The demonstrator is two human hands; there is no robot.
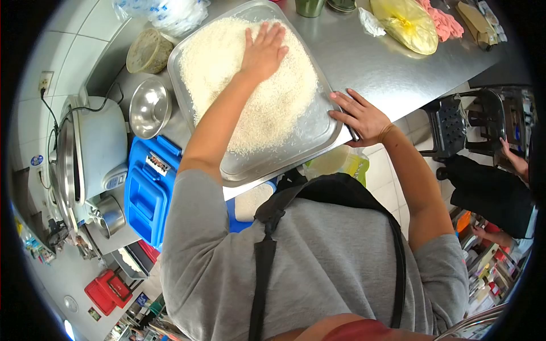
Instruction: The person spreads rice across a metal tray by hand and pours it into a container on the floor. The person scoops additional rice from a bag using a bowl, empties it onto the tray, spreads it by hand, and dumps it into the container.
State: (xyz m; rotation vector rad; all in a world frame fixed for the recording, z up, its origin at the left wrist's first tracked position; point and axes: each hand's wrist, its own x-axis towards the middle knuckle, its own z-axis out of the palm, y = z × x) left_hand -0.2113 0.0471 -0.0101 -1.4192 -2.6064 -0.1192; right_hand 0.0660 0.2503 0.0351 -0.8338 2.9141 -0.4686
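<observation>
A large metal tray [244, 170] holds a wide spread of white, uncooked rice [216, 62]. My left hand [264, 54] lies flat on the rice toward the far side, palm down, with fingers stretched out. Beside the tray's right corner, my right hand [364, 118] rests at the edge of the steel table [364, 62]. Its fingers are extended and apart. A narrow dark edge shows beneath that hand; I cannot make out what it belongs to.
Left of the tray stand a metal bowl [150, 108], a lidded plastic tub [149, 51] and a blue container [142, 193]. A yellow plastic bag [405, 25] lies at the back right. Black stools [445, 126] and another person's arm [515, 159] appear farther right.
</observation>
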